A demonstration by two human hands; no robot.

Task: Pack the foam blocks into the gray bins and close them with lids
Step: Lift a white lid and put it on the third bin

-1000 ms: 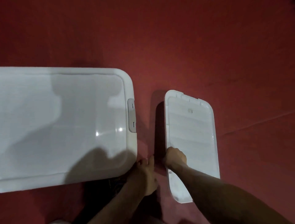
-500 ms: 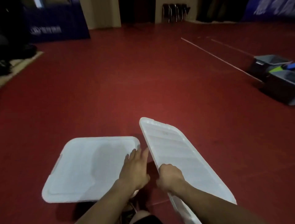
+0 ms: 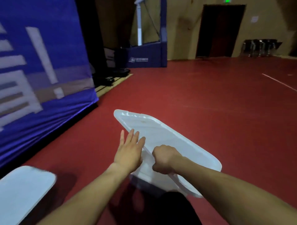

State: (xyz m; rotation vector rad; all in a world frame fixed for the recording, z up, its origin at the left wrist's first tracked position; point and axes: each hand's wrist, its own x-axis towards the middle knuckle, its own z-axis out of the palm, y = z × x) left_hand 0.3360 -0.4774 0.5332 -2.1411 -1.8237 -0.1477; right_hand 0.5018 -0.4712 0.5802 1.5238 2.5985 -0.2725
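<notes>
Red floor (image 3: 209,99) open; right hand (image 3: 164,159) grips lid (image 3: 168,136) edge.

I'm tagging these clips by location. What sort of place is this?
Probably an indoor sports hall or gym: a wide red floor with a painted white line, blue padded barriers bearing logos, and stacked chairs against the far wall beside a door under a green exit light.

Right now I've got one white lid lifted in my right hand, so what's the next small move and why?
Probably bring the left hand onto the lid's near edge to steady it before carrying it off. The right hand alone grips one long edge, the lid is tilted off the red floor, and the open left hand is beside it. No bin is in view yet.
</notes>
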